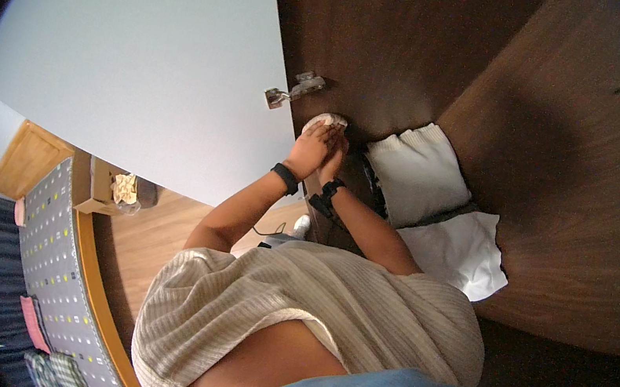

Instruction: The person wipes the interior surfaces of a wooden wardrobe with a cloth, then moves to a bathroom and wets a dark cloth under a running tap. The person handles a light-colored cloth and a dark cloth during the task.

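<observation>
My left hand (311, 149) and my right hand (335, 158) are pressed together inside a dark wood-grain cabinet, close to its hinged side. Both hold a small light-coloured bundle, seemingly cloth (326, 119), whose top shows above the fingers. Their overlap hides most of it. Just above the hands, a metal hinge (301, 86) joins the cabinet's dark wall (391, 38) to the open white door (151, 52). To the right of my right hand lies a folded white knit garment with a ribbed edge (419, 176). Nearer to me, a second white cloth (459, 253) sits beside it.
A grey patterned bed cover (52, 228) lies on a wood-edged bed at the left, bearing a pink folded cloth (35, 323) and a checked cloth (61, 375). Past the door's lower edge stands a cardboard box (97, 187) on the wooden floor (156, 231).
</observation>
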Demonstrator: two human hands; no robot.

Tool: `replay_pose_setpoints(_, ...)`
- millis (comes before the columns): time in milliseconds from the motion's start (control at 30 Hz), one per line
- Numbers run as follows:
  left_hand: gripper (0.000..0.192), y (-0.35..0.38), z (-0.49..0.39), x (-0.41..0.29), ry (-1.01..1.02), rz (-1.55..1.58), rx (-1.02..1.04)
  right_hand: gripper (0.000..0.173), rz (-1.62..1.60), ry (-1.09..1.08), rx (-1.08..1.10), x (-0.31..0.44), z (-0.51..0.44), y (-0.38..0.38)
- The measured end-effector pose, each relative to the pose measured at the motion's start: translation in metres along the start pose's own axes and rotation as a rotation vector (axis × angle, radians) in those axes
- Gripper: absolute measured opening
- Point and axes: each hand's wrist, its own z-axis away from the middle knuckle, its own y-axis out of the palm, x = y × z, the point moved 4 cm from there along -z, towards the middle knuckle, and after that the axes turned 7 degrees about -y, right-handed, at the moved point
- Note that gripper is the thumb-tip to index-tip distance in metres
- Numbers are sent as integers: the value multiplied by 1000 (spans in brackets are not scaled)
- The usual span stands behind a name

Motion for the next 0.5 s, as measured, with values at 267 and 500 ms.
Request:
replay_pose_setpoints(267,44,0,17,7,-55,67,-76,46,-27,38,3,-5,4,6)
replay_pose_setpoints(500,44,5,22,7,-39,-47,-36,45,-35,53,20,-5,5,8)
